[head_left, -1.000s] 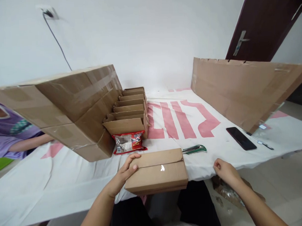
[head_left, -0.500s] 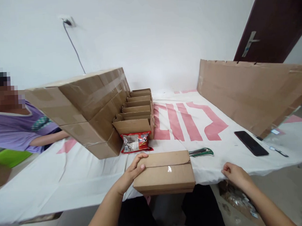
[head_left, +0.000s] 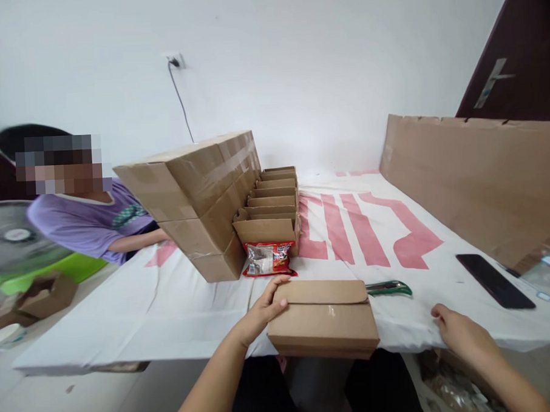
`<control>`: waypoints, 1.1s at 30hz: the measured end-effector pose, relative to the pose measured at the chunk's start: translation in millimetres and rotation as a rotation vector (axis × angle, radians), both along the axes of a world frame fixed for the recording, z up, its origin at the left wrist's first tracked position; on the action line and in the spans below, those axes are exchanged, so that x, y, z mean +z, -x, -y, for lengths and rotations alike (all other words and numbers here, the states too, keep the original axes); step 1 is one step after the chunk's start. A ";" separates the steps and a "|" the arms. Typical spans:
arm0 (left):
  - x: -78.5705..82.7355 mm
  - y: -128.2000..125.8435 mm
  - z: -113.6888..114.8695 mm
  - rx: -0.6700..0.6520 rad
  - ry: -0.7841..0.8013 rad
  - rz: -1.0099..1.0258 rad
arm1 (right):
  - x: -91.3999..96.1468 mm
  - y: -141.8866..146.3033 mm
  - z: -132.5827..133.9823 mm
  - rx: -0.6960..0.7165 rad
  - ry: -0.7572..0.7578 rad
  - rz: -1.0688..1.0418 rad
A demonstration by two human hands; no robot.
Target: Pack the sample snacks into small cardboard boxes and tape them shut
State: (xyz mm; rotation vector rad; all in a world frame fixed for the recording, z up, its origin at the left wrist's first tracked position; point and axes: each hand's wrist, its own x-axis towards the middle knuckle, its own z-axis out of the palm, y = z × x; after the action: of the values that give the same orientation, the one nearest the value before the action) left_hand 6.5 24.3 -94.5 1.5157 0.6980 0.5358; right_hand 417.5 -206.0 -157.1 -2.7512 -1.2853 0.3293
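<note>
A closed cardboard box (head_left: 323,319) lies at the table's front edge, its flap line running along the top and a shiny bit of tape on it. My left hand (head_left: 264,310) grips the box's left end, thumb on top. My right hand (head_left: 460,328) rests at the table edge to the right of the box, fingers curled in and no object visible in them. Behind the box's right end lies a green utility knife (head_left: 390,288), partly hidden by it. A red snack packet (head_left: 270,258) leans against a row of open cardboard boxes (head_left: 267,230) beyond my left hand.
Taped cartons (head_left: 197,203) form a stacked wall on the left. Behind it sits a person in a purple shirt (head_left: 84,220). A tall cardboard panel (head_left: 474,173) stands at right, near a black phone (head_left: 494,280). A fan (head_left: 16,235) is at far left.
The view has swung left, so everything sits further right in the picture and the fan has come into sight. My left hand stays on the box; the right stays curled at the edge.
</note>
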 end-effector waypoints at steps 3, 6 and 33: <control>-0.7 -0.6 1.7 0.054 -0.095 0.043 | 0.8 5.5 -4.2 0.048 -0.133 0.009; -4.2 1.3 3.6 0.180 -0.172 0.084 | 4.0 18.2 -9.8 0.135 -0.318 0.019; 89.6 6.0 51.3 -0.677 -1.223 -0.437 | 118.8 119.2 -62.8 1.114 -0.282 -0.392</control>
State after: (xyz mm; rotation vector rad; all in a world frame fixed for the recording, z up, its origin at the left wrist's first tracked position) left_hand 0.5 -26.9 -4.9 2.9073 0.0547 0.0445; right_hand 298.3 -143.1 -38.3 -1.3973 -2.3289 0.6271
